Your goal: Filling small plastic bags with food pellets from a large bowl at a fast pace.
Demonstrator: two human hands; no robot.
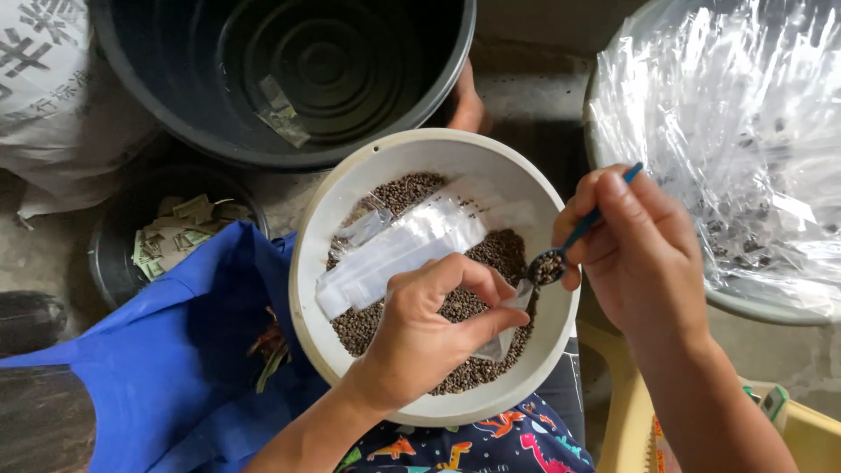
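Fingers of the left hand pinch a small clear packet at its mouth, holding it over the white bowl of dark brown seeds. Right hand fingers are clamped on a blue-handled spoon, its loaded scoop touching the packet's opening. A stack of empty clear packets lies on the seeds in the bowl, so many apparently remain unfilled. To the right, a basin holds a heap of clear packets with dark seeds inside, which looks like finished work. Above sits a large black tub; at left, a small pot of paper labels and blue cloth.
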